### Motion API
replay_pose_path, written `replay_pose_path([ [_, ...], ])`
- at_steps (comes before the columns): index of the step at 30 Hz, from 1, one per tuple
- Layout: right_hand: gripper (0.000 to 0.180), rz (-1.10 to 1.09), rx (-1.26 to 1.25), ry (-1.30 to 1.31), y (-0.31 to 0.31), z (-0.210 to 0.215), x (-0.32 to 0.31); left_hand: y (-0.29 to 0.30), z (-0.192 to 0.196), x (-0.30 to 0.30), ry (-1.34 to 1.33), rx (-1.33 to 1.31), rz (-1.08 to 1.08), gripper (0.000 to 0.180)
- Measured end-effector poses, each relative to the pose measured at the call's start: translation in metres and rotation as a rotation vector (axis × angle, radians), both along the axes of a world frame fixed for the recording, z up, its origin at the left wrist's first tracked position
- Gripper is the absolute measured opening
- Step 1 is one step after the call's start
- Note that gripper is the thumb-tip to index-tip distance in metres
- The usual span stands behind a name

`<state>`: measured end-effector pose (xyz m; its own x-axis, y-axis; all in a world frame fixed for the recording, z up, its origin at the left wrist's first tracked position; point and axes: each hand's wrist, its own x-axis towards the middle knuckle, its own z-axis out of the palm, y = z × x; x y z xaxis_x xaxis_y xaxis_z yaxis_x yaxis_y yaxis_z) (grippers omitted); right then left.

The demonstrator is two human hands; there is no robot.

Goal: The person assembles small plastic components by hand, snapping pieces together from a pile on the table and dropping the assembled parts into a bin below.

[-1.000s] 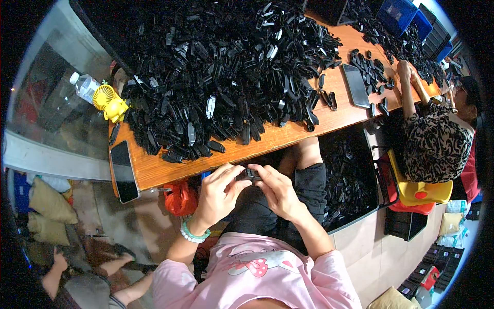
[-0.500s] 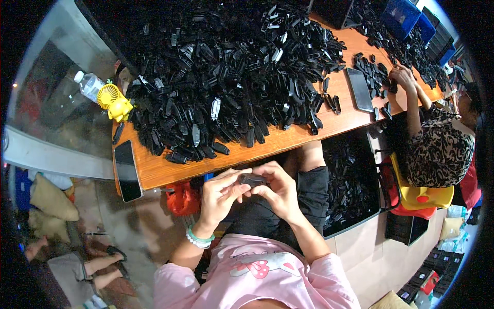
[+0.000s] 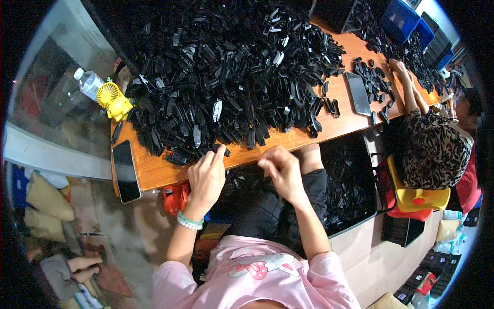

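The left hand [image 3: 207,177] reaches to the worktop's [image 3: 154,172] near edge, its fingers touching a black part [image 3: 222,150] at the rim of the big pile [image 3: 226,77]; whether the grip has closed on it I cannot tell. The right hand [image 3: 280,170] hovers just off that edge, fingers curled, contents hidden. A phone [image 3: 126,171] lies at the near left corner, a yellow fan [image 3: 113,100] beyond it.

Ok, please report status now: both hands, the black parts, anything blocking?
Left hand at table edge, fingertips on black part by the pile. Right hand curled, contents hidden. Phone lies left, not blocking.
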<state>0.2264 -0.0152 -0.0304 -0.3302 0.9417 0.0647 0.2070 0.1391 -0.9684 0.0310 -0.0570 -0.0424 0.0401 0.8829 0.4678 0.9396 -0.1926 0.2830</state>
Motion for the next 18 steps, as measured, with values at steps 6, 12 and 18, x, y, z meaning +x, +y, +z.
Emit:
replay_pose_path([
  [6,0.019,-0.296,0.736,-0.388,0.052,0.004,-0.015,0.005,-0.011,0.007,0.076,0.094,-0.088,0.028],
  [12,0.020,-0.222,0.906,-0.873,0.070,0.016,-0.015,0.001,-0.018,0.008,-0.176,0.157,-0.159,0.025],
  [18,0.018,-0.183,0.945,-0.782,0.059,0.015,-0.002,-0.013,-0.015,0.022,-1.305,-0.195,-0.109,0.022],
])
